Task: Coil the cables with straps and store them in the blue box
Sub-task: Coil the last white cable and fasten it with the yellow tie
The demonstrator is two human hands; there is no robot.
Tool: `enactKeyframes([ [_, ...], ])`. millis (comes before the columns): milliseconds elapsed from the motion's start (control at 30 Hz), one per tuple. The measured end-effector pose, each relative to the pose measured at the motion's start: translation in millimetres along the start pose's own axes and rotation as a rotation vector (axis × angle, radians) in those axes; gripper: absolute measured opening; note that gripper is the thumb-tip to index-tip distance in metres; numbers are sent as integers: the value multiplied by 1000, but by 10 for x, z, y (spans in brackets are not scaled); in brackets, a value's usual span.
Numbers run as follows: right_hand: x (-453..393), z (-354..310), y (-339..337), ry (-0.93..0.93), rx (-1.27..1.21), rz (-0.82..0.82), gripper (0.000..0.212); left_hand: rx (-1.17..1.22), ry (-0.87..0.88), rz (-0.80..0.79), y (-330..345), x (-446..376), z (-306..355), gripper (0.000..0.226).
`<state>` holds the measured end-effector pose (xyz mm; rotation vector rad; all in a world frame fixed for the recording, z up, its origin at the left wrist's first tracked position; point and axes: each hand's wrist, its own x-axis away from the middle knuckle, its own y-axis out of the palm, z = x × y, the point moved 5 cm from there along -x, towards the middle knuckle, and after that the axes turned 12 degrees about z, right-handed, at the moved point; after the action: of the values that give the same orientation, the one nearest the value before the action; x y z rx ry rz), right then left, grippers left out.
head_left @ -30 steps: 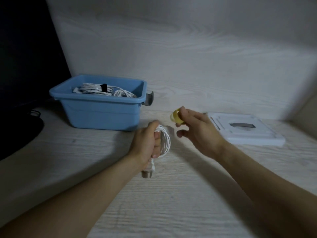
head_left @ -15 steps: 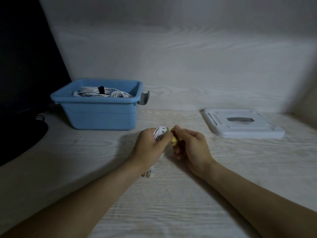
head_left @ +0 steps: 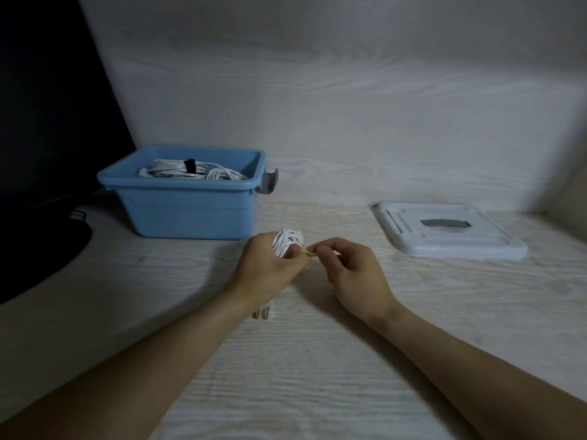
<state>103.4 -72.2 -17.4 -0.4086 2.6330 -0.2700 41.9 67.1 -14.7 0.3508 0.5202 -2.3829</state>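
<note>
My left hand [head_left: 265, 268] grips a coiled white cable [head_left: 286, 242] just above the desk; its plug [head_left: 262, 312] hangs out below my wrist. My right hand [head_left: 352, 271] pinches a yellow strap [head_left: 308, 253] right beside the coil, its other end hidden at my left fingers. The blue box [head_left: 187, 211] stands at the back left and holds white cable coils [head_left: 187, 171], one bound with a black strap [head_left: 190, 165].
A white lid [head_left: 444, 230] lies flat at the back right. A dark monitor [head_left: 47, 122] and its black base [head_left: 38, 249] fill the left side. A grey latch [head_left: 269, 181] sticks out from the box's right end. A pale wooden wall stands behind.
My right hand came down from above the coil with the yellow strap and now holds it against the coil. My left hand keeps its grip on the cable.
</note>
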Motion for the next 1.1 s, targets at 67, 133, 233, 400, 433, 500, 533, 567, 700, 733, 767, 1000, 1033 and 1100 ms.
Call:
enactKeyframes([
  [67, 7, -3, -19, -29, 89, -39, 23, -17, 9, 37, -6, 7, -1, 21],
  [133, 25, 8, -5, -35, 127, -84, 24, -16, 21, 51, -6, 4, -12, 22],
  [233, 45, -4, 40, -39, 145, -85, 32, -26, 64, -4, 15, -2, -31, 19],
  [400, 58, -68, 31, -43, 81, -179, 38, -49, 134, -130, 104, 0, -73, 20],
  [433, 61, -73, 26, -58, 82, -194, 35, -56, 142, -148, 124, 11, -80, 23],
  [500, 45, -51, 8, -49, 77, -171, 31, -73, 170, -140, 149, 19, -83, 26],
  [533, 34, -33, -1, -34, 78, -147, 30, -70, 176, -126, 150, 16, -88, 26],
  [567, 26, -15, -11, -25, 83, -127, 28, -62, 176, -113, 149, 13, -91, 27],
  [700, 31, -7, -25, -22, 91, -110, 29, -86, 168, -102, 149, 10, -79, 42],
  [733, 32, -4, -26, -16, 77, -107, 30, -94, 162, -111, 156, 17, -72, 45],
  [767, 33, -1, -29, -6, 55, -103, 31, -96, 155, -124, 166, 25, -66, 47],
  [1000, 62, -2, -11, 73, -141, -78, 23, -75, 72, -252, 172, 105, 43, 23],
  [1033, 52, 10, -21, 76, -149, -59, 20, -50, 32, -294, 181, 123, 57, 20],
  [1100, 16, 51, -41, 103, -172, -18, 22, -21, -27, -342, 192, 144, 61, 20],
])
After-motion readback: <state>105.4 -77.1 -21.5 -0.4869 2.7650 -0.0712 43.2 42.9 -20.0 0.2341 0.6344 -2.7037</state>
